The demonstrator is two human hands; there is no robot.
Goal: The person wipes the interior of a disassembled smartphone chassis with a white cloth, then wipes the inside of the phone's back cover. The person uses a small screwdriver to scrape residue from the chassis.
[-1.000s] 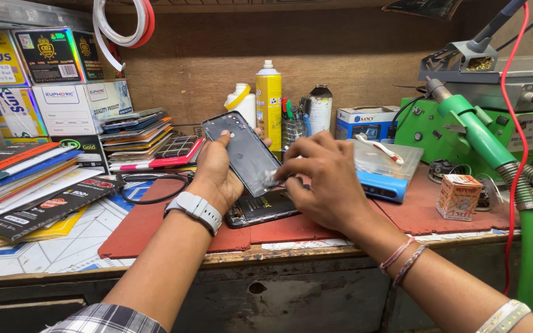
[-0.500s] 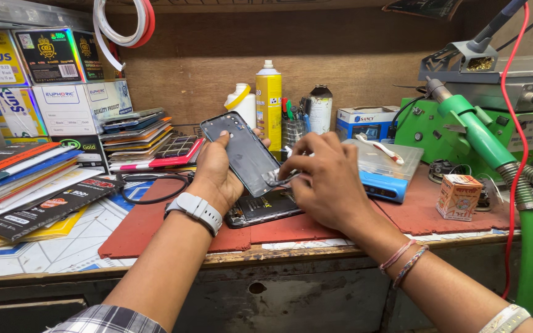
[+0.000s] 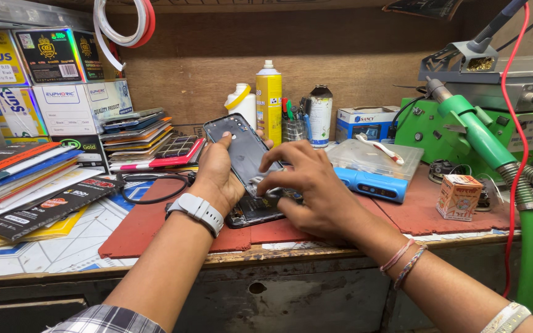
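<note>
My left hand [image 3: 216, 174] holds a dark phone back cover [image 3: 242, 148], tilted up off the opened phone body [image 3: 259, 209] that lies on the red mat [image 3: 155, 225]. Its thumb rests on the cover's upper edge. My right hand [image 3: 311, 185] has its fingers curled at the cover's lower edge where it meets the phone; whether it pinches a small tool there I cannot see. A grey watch sits on my left wrist and thread bands on my right.
Behind stand a yellow spray can [image 3: 269, 100], a white bottle [image 3: 241, 105] and a tin [image 3: 320, 115]. A clear parts box [image 3: 371, 159] with a blue tool [image 3: 371, 185] lies right; green machine [image 3: 470, 132] far right. Stacked boxes and phone panels [image 3: 137, 132] fill the left.
My right hand's fingers have shifted slightly along the cover's lower edge. The cover stays tilted in my left hand.
</note>
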